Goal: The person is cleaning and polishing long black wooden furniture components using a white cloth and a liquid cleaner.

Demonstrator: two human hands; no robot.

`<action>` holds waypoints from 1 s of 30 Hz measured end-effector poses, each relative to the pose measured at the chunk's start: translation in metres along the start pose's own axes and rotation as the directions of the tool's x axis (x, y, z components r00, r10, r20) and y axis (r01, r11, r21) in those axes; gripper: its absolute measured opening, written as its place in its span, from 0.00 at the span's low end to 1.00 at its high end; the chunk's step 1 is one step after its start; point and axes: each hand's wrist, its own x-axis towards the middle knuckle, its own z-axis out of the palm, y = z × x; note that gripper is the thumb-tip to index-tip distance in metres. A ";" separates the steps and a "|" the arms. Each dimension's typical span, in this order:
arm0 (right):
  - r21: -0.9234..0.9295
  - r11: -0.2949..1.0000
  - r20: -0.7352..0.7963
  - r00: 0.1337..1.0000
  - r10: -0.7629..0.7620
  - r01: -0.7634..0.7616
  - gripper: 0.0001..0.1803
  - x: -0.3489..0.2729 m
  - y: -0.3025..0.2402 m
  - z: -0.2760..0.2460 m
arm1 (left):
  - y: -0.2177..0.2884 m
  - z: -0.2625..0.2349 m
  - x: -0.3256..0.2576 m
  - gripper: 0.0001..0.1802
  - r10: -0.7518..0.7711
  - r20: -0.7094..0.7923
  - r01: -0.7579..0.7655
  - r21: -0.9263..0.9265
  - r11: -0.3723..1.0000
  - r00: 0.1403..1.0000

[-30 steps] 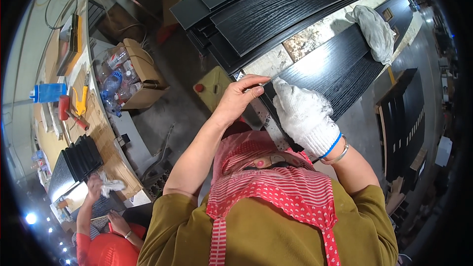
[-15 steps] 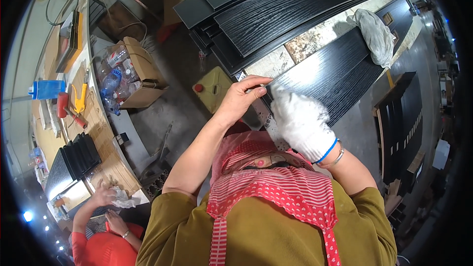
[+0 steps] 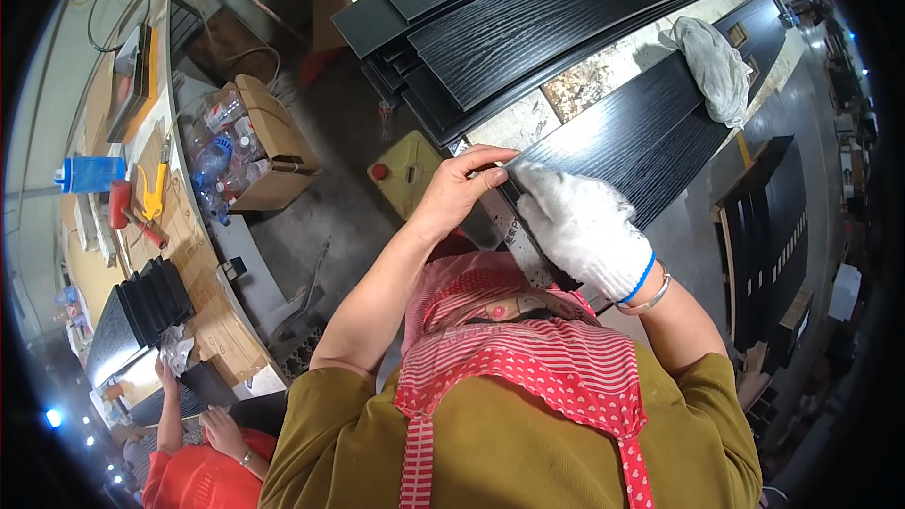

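A long black board (image 3: 650, 137) with a wood-grain face lies on the workbench (image 3: 603, 71), its long axis running from the near end at the hands up and away to the right, toward the top right corner of the view. The left hand (image 3: 462, 190), bare, pinches the board's near end, fingers curled over the corner and thumb pressed against it. The right hand (image 3: 580, 226), in a white knit glove, is closed over the same end just beside the left; whether it grips the board or something small against it cannot be told. A crumpled white cloth (image 3: 712, 66) rests on the board's far part. Beyond it, a stack of black boards (image 3: 528, 24) lies across the bench, angled much the same way. To the left, on the floor, stand a yellow box (image 3: 405, 170) with a red knob and a cardboard box (image 3: 259, 146) of plastic bottles. At lower left another person's hand (image 3: 165, 372) touches a cloth beside more black boards (image 3: 137, 306).
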 end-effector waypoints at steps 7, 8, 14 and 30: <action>-0.183 0.982 0.107 0.992 0.059 -0.039 0.13 0.002 -0.017 -0.004 | -0.002 -0.002 0.001 0.16 0.029 0.005 -0.030 0.013 0.999 1.000; -0.125 0.992 0.067 0.997 0.032 -0.024 0.13 0.001 -0.010 -0.001 | -0.003 -0.001 0.001 0.16 0.027 0.005 -0.027 0.010 1.000 1.000; -0.101 0.959 -0.157 0.956 0.248 -0.266 0.16 0.000 0.024 -0.016 | -0.006 0.005 -0.001 0.17 -0.015 -0.032 0.015 0.007 1.000 0.999; -0.166 0.970 -0.018 0.984 0.177 -0.177 0.12 0.004 0.011 -0.008 | 0.004 0.003 0.001 0.16 -0.054 0.009 0.054 -0.025 0.998 0.999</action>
